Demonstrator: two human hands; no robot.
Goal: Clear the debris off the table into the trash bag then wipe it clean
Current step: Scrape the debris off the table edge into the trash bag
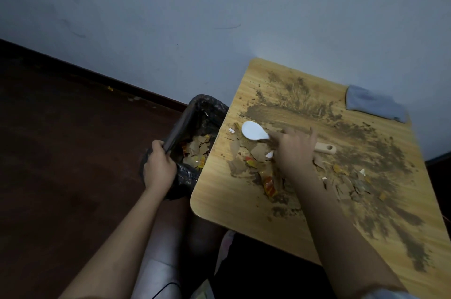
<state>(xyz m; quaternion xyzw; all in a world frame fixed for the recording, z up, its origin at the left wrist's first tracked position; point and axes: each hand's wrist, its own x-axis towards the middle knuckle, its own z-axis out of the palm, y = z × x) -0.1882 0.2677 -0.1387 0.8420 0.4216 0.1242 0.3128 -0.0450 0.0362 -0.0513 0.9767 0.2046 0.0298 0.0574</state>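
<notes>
Across the wooden table (pixel 219 203) I see dirt smears and a heap of torn cardboard and wrapper debris (pixel 258 167) lying near the left edge, right beside the black trash bag (pixel 195 113), whose rim my left hand (pixel 158 167) grips and holds open against the table edge. My right hand (pixel 292 150) curls around a white scoop (pixel 252 130) with a wooden handle, so I judge the best stroke is a low, flat sweep toward the bag mouth, keeping the rim tucked under the edge. A grey cloth (pixel 373 103) waits at the far corner for wiping.
</notes>
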